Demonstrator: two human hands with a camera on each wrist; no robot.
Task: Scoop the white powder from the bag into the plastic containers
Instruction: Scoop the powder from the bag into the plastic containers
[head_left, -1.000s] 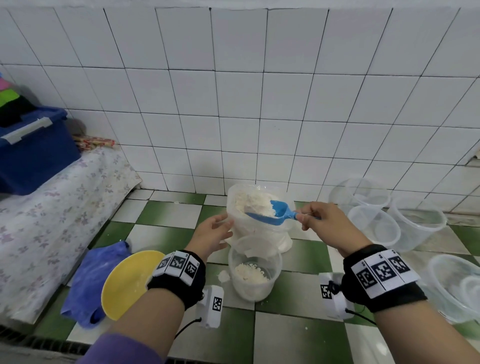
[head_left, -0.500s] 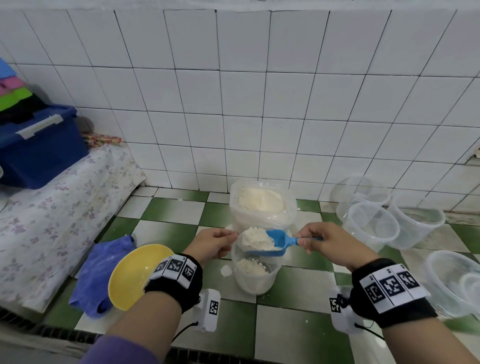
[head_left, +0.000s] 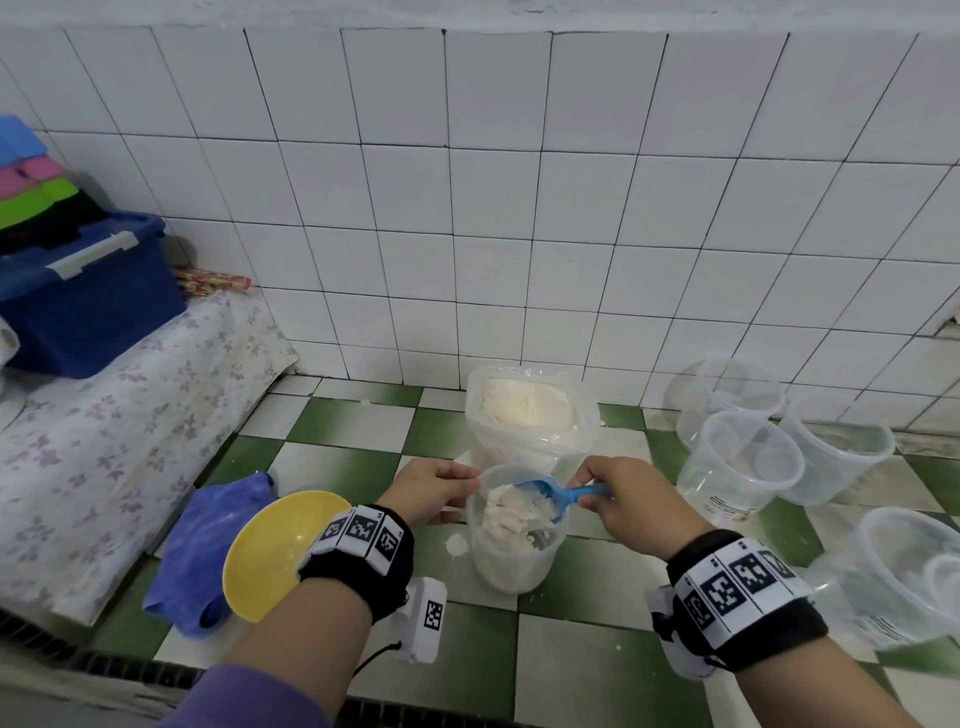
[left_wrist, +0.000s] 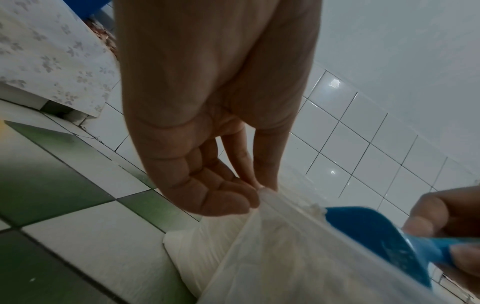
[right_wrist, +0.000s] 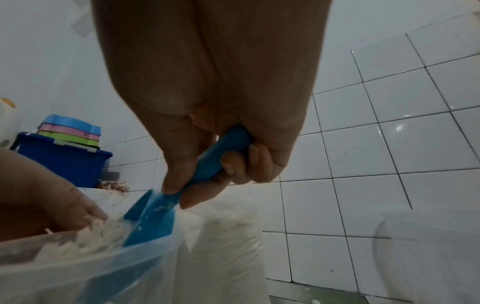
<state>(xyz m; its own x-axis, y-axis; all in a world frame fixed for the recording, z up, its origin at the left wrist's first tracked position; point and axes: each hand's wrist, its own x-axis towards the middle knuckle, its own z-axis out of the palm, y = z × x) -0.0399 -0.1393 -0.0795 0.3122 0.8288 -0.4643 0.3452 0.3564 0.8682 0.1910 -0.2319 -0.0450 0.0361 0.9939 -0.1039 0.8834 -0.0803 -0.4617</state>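
The clear bag of white powder (head_left: 527, 410) stands open against the wall. In front of it a clear plastic container (head_left: 514, 566) holds a heap of powder (head_left: 506, 519). My right hand (head_left: 589, 488) grips the handle of a blue scoop (head_left: 543, 493), whose bowl is tipped down inside the container on the powder. My left hand (head_left: 467, 483) pinches the container's left rim. In the left wrist view my left hand (left_wrist: 257, 193) pinches that rim beside the scoop (left_wrist: 376, 236). In the right wrist view my right hand (right_wrist: 207, 174) curls round the scoop (right_wrist: 150, 220) handle.
Several empty clear containers (head_left: 743, 462) stand at the right. A yellow bowl (head_left: 275, 545) and a blue cloth (head_left: 202, 540) lie at the left, beside a flowered ledge (head_left: 104, 415) bearing a blue box (head_left: 88, 301). A small powder spill (head_left: 457, 544) lies by the container.
The right hand carried the loaded scoop from the bag down into the container and tipped it. The left hand went from the bag to the container's rim. More powder lies inside.
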